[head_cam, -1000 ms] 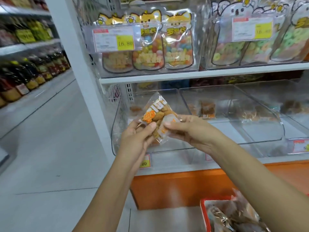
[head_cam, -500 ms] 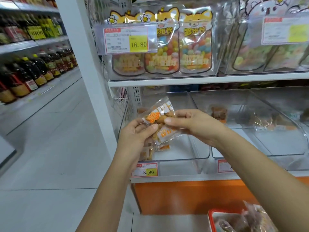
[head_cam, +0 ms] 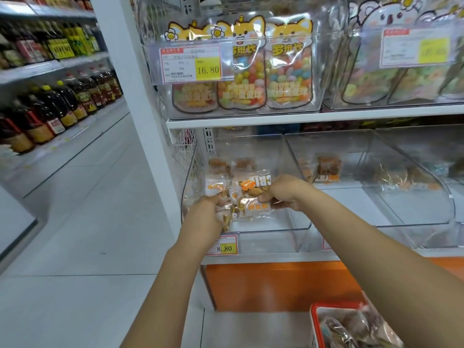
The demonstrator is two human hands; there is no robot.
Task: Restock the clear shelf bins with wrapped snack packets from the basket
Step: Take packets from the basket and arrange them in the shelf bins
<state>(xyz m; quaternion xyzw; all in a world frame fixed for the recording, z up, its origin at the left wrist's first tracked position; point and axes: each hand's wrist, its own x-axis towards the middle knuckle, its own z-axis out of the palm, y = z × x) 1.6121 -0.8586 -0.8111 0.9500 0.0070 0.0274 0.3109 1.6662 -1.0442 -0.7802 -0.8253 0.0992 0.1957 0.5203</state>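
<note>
Both my hands reach into the leftmost clear bin (head_cam: pixel 263 228) on the lower shelf. My right hand (head_cam: pixel 286 192) pinches a clear snack packet (head_cam: pixel 253 197) with orange print, held over the bin's front part. My left hand (head_cam: pixel 208 214) grips other packets (head_cam: pixel 227 218) at the bin's left front corner. Several more wrapped packets (head_cam: pixel 218 184) lie further back in the same bin. The red basket (head_cam: pixel 316 322) with wrapped packets stands on the floor at the lower right.
Two more clear bins (head_cam: pixel 376 172) to the right hold a few packets. Candy bags (head_cam: pixel 288 71) fill bins on the shelf above. A price tag (head_cam: pixel 224 246) hangs under the left bin. Oil bottles (head_cam: pixel 57 106) line the aisle shelf at left.
Both hands moved forward and down with the packets, from in front of the shelf into the left bin. The camera came closer to the shelf.
</note>
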